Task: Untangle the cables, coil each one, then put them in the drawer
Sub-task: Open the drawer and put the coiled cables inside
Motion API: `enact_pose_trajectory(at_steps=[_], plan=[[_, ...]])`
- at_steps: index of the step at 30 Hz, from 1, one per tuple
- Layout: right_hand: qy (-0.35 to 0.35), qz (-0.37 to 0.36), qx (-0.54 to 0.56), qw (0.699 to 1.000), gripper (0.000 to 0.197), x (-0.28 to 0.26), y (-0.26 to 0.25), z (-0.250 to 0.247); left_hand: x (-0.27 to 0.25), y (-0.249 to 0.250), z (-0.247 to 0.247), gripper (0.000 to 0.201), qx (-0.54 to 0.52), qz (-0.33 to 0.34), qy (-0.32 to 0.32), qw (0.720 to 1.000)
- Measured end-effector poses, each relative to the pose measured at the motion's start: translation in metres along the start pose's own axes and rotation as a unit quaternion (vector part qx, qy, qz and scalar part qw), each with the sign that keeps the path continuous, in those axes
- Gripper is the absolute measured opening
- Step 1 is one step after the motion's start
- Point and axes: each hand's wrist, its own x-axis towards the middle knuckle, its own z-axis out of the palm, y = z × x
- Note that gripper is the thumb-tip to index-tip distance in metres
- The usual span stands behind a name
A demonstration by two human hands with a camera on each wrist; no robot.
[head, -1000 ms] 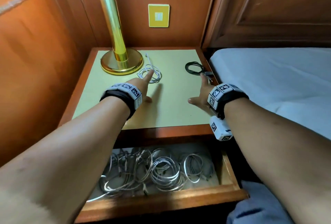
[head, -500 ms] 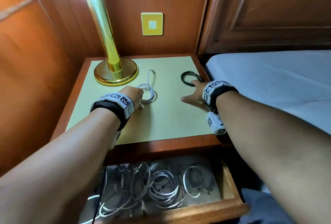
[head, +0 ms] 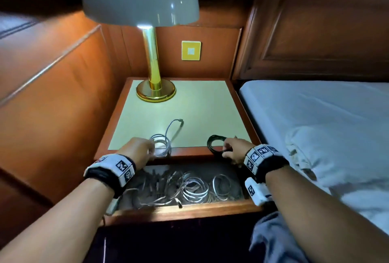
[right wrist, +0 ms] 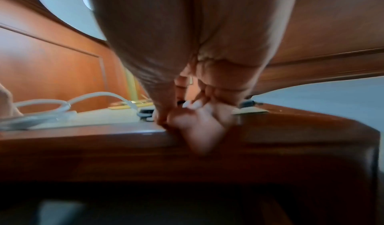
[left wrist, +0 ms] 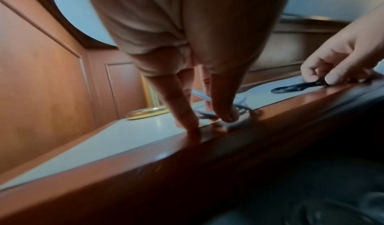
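While both coils lie at the near edge of the tabletop (head: 189, 102), just above the open drawer (head: 185, 210), the following is recorded.

Item 1: white cable (head: 161, 146), coiled, one plug end arching free toward the far side. It is pressed and pinched at its near left rim by the left hand (head: 137, 151); in the left wrist view the fingertips (left wrist: 226, 115) are seen bearing down on the strands.

Item 2: black cable (head: 215, 146), a smaller coil at the near right corner. It is pinched at its right rim by the right hand (head: 234, 151), thumb against fingers.

Item 3: drawer, open, already stocked with several pale coiled cables (head: 195, 189).

Item 4: brass lamp (head: 154, 92), far left of the tabletop; bed (head: 315, 115) at right.

Handling, as judged: both cables are light, limp and springy, so loops are likely to loosen if lifted by one strand. Each coil is best taken across all its turns at once, and the white cable's free end gathered in before lowering. Neither coil has yet been put in the drawer.
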Motion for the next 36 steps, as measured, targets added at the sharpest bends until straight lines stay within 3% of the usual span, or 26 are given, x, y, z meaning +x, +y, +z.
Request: enact_pose_trajectory(at_steps=[5,10,15,17,20,23,27,32,34,36], plan=[[-0.045,-0.095,-0.009,0.994,0.012,-0.054,-0.030,0.027,-0.073,0.000,0.002,0.014,-0.121,0.034,0.030,0.992],[-0.088,-0.111,0.029,0.990,0.011,-0.079,-0.048,0.043,-0.105,0.000,0.023,0.023,-0.024,0.018,-0.041,0.999],[-0.023,-0.073,0.023,0.997,0.014,-0.069,-0.051,0.049,-0.089,0.007,0.029,0.017,-0.017,0.002,-0.018,1.000],[-0.039,-0.044,-0.001,0.998,0.019,-0.065,-0.052,0.054,-0.086,0.015,0.035,0.006,0.019,0.003,-0.062,0.998],[-0.107,-0.013,-0.022,0.994,0.028,-0.064,-0.052,0.060,-0.081,0.023,0.049,0.026,0.059,-0.026,-0.173,0.983],[-0.101,-0.018,-0.043,0.994,0.036,-0.064,-0.049,0.059,-0.076,0.022,0.052,0.032,0.089,-0.027,-0.202,0.975],[-0.084,-0.043,-0.053,0.994,0.038,-0.069,-0.046,0.056,-0.071,0.018,0.054,0.029,0.146,-0.018,-0.187,0.971],[-0.092,-0.048,-0.058,0.993,0.035,-0.075,-0.046,0.057,-0.074,0.029,0.052,0.027,0.130,0.054,-0.056,0.988],[-0.088,-0.049,-0.054,0.993,0.035,-0.075,-0.048,0.057,-0.072,0.030,0.055,0.048,0.097,0.110,-0.019,0.989],[-0.088,-0.050,-0.051,0.994,0.036,-0.074,-0.049,0.058,-0.069,0.028,0.062,0.062,0.082,0.127,-0.034,0.988]])
